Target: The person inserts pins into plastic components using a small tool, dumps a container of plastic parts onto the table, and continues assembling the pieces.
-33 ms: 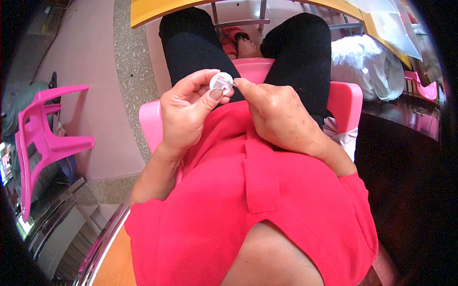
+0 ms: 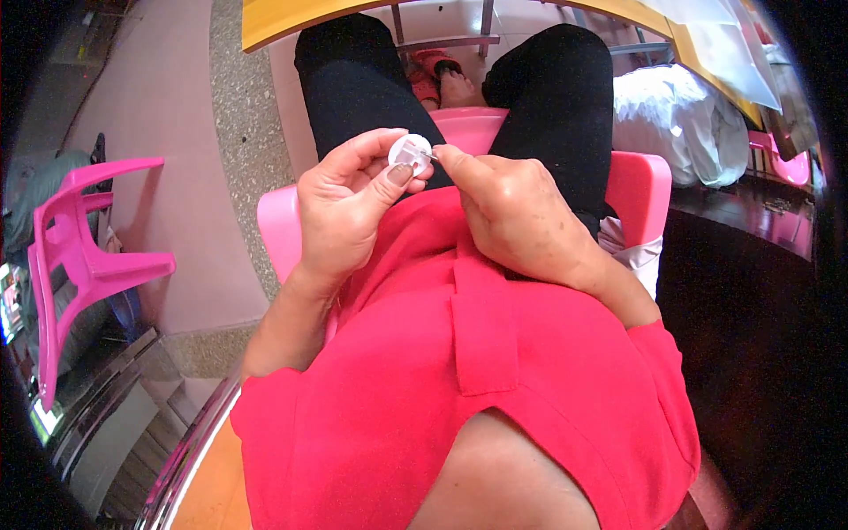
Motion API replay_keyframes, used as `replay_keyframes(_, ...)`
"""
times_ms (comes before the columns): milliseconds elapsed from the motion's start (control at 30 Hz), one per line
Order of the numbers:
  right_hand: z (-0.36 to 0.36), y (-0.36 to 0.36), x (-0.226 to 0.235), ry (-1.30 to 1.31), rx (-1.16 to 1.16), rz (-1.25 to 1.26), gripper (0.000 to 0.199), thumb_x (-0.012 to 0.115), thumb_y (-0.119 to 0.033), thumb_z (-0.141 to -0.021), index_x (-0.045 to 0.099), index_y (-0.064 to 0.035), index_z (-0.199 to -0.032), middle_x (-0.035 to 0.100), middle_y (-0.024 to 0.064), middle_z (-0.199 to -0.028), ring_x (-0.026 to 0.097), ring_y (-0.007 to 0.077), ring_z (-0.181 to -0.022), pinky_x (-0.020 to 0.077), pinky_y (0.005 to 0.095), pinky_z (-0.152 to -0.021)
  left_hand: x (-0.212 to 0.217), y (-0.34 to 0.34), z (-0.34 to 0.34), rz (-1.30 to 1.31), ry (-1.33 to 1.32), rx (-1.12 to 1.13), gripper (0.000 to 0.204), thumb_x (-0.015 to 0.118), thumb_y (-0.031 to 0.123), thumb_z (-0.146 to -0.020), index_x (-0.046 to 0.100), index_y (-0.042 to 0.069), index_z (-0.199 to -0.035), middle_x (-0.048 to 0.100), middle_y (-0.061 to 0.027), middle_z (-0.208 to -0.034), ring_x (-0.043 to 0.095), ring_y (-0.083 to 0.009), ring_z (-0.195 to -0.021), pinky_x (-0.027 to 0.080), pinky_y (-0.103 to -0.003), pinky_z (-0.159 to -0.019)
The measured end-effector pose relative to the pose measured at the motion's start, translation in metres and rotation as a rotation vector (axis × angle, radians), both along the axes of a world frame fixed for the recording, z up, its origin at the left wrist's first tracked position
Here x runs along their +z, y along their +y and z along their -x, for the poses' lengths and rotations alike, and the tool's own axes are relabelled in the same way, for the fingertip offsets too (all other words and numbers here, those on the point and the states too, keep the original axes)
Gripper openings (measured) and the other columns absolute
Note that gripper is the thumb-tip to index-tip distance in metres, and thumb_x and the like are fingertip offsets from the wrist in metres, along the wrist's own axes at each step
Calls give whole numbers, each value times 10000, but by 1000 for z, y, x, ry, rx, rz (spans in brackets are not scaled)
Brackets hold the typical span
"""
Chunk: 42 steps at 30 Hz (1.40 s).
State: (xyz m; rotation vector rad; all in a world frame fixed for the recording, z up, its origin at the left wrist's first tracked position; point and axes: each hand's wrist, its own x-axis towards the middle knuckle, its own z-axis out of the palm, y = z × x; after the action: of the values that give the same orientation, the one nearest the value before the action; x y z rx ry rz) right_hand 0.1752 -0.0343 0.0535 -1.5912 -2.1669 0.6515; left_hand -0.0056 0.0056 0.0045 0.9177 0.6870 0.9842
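Between the thumb and fingers of my left hand (image 2: 352, 194) is a small round white plastic piece (image 2: 407, 148), with a raised, partly clear shape on its face. My right hand (image 2: 517, 199) is closed in a pinch on a thin metal pin-like tool (image 2: 429, 156). Its tip points left and meets the right side of the white piece. Most of the tool is hidden inside my fingers, so its kind does not show. Both hands are held close together above my lap.
I sit on a pink plastic chair (image 2: 649, 190). A yellow wooden table edge (image 2: 291, 22) lies ahead of my knees. White plastic bags (image 2: 680, 124) stand at the right under the table. Another pink chair (image 2: 79, 256) is at the left.
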Motion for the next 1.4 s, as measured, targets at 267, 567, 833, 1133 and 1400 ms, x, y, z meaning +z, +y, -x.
replay_keyframes(267, 4, 1, 0, -73, 30, -25, 347, 564, 31, -732, 538, 42, -1077, 597, 197, -697, 617, 348, -618, 496, 406, -536, 4, -4, -1, -91, 59, 14, 248, 602, -26, -860, 580, -59, -1105, 642, -111, -1006, 630, -150, -891, 539, -268, -798)
replay_keyframes(567, 0, 3, 5, -196, 167, -29, 320, 583, -32, -726, 531, 48, -1032, 603, 186, -677, 618, 331, -594, 493, 404, -533, 1, -6, 2, -240, 145, 16, 248, 607, -54, -843, 596, -48, -1091, 642, -114, -1010, 631, -156, -868, 530, -263, -790)
replay_keyframes(833, 0, 1, 11, -239, 35, -78, 357, 577, -38, -739, 532, 44, -1084, 604, 172, -688, 625, 307, -616, 500, 382, -545, 0, 7, 4, 45, -18, -57, 276, 618, 19, -858, 576, -66, -1117, 652, -161, -986, 654, -212, -828, 548, -294, -731)
replay_keyframes(1133, 3, -1, 12, -320, 76, -81, 315, 578, -71, -745, 539, 36, -1039, 618, 161, -692, 640, 298, -635, 512, 370, -549, 0, 1, 1, 14, 22, -41, 292, 625, 6, -850, 572, -66, -1128, 650, -157, -999, 647, -191, -849, 544, -293, -770)
replay_keyframes(1400, -6, 8, 12, -208, 187, 63, 206, 562, -46, -754, 525, 38, -939, 627, 192, -709, 642, 339, -654, 511, 406, -566, -3, 1, 4, -114, 72, -92, 285, 639, -23, -828, 585, -69, -1104, 649, -131, -993, 643, -172, -867, 543, -278, -794)
